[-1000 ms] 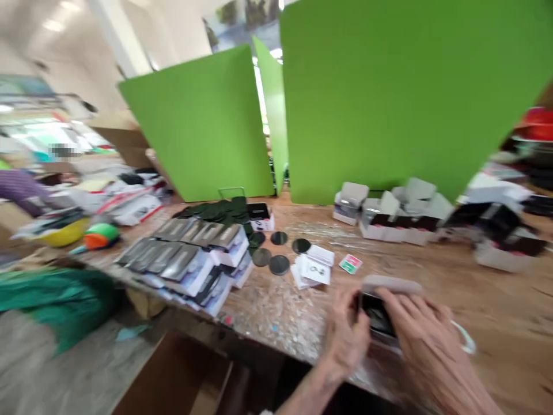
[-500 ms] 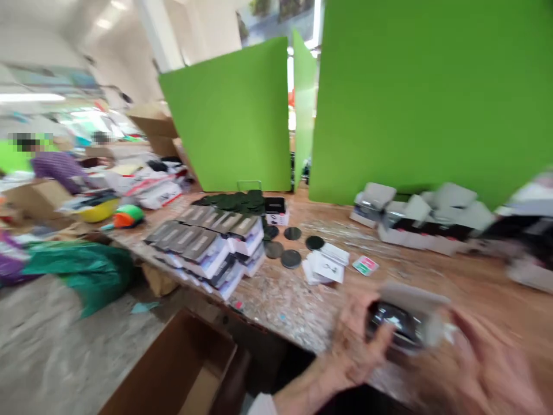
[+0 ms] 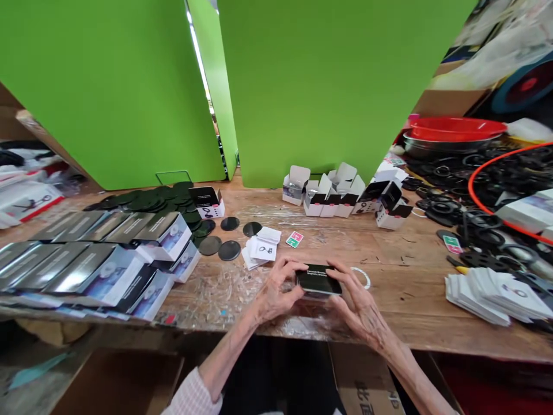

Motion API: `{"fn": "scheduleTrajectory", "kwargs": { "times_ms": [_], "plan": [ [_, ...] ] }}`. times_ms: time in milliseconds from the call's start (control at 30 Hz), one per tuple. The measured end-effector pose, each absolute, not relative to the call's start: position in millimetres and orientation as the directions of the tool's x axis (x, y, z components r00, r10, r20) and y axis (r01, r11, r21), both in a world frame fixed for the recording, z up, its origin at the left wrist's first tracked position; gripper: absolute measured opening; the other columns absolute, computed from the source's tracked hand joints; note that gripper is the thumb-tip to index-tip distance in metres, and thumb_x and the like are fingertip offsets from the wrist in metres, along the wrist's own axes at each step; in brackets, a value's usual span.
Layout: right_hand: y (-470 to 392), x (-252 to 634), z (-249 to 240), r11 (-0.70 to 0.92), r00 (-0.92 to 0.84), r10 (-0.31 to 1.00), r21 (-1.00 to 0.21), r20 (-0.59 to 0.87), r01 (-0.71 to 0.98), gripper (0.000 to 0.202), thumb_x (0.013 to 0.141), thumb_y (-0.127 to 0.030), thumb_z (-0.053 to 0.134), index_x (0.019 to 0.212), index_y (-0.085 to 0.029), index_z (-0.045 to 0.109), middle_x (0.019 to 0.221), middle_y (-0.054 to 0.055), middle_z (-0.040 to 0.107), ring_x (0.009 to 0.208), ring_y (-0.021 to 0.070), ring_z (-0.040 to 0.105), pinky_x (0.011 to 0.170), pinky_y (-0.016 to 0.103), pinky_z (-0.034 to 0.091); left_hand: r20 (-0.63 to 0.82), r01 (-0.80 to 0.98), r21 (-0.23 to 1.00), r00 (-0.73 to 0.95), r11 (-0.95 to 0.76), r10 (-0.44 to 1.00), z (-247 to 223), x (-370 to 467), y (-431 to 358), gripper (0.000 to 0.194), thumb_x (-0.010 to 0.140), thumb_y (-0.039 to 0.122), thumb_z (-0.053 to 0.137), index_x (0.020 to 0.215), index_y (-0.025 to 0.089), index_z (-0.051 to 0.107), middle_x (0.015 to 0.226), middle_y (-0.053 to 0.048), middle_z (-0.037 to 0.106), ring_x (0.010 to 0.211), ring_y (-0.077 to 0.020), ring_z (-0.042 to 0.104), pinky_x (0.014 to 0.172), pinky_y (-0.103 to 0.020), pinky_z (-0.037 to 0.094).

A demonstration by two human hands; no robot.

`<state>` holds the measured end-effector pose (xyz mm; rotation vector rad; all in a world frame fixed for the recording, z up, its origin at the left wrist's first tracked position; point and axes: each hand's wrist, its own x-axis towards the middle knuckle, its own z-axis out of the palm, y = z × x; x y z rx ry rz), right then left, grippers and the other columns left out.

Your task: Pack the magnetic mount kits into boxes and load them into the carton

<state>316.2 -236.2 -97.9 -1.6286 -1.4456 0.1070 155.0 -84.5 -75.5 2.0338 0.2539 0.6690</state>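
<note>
Between my hands, close to the table's front edge, is a small box [image 3: 318,279] with its black printed lid closed. My left hand [image 3: 279,291] grips its left end, thumb at the near side and fingers at the far side. At the right end, my right hand [image 3: 356,302] holds the box in the same way. A white ring [image 3: 362,278] lies just beyond my right hand. Folded leaflets [image 3: 263,248] and a small red-and-green card [image 3: 295,239] lie beyond my left hand, with black discs [image 3: 229,250] to their left.
Stacked closed boxes [image 3: 99,265] fill the left side of the table [image 3: 242,294]. Open boxes [image 3: 330,193] stand before the green panel [image 3: 324,86]. To the right are a leaflet pile [image 3: 496,294], black rings and parts [image 3: 479,213], and a red basin [image 3: 458,128].
The box's lid was up, showing a dark glossy item inside; now it is closed down. My view has swung right, and both hands are at the box's ends.
</note>
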Motion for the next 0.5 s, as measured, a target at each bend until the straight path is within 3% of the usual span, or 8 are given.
{"fn": "scheduleTrajectory", "kwargs": {
  "times_ms": [133, 333, 500],
  "plan": [
    [-240, 317, -96, 0.093, 0.235, 0.829, -0.539, 0.508, 0.837, 0.043, 0.093, -0.032, 0.053, 0.135, -0.028, 0.045, 0.139, 0.009, 0.046, 0.128, 0.0222, 0.047, 0.105, 0.043, 0.044, 0.383, -0.085, 0.783, 0.846, -0.616, 0.371, -77, 148, -81, 0.049, 0.078, 0.03, 0.068, 0.125, 0.022, 0.055, 0.131, -0.011, 0.047, 0.127, -0.0244, 0.046, 0.108, -0.043, 0.039],
    [-232, 317, -94, 0.114, 0.181, 0.774, -0.415, 0.606, 0.903, 0.042, 0.093, -0.028, 0.051, 0.135, -0.032, 0.049, 0.128, 0.007, 0.053, 0.13, 0.0252, 0.045, 0.107, 0.051, 0.041, 0.415, -0.073, 0.732, 0.836, -0.677, 0.358, -76, 150, -85, 0.033, 0.088, 0.025, 0.056, 0.121, 0.025, 0.061, 0.131, -0.009, 0.053, 0.121, -0.0213, 0.053, 0.105, -0.041, 0.044],
    [-237, 317, -83, 0.115, 0.108, 0.815, -0.341, 0.569, 0.933, 0.046, 0.097, -0.022, 0.042, 0.142, -0.033, 0.042, 0.127, 0.006, 0.055, 0.13, 0.0235, 0.045, 0.111, 0.054, 0.036, 0.409, -0.062, 0.738, 0.833, -0.673, 0.373, -74, 148, -82, 0.03, 0.089, 0.026, 0.054, 0.117, 0.028, 0.066, 0.129, -0.009, 0.057, 0.116, -0.0203, 0.058, 0.102, -0.038, 0.047]
  ]
}}
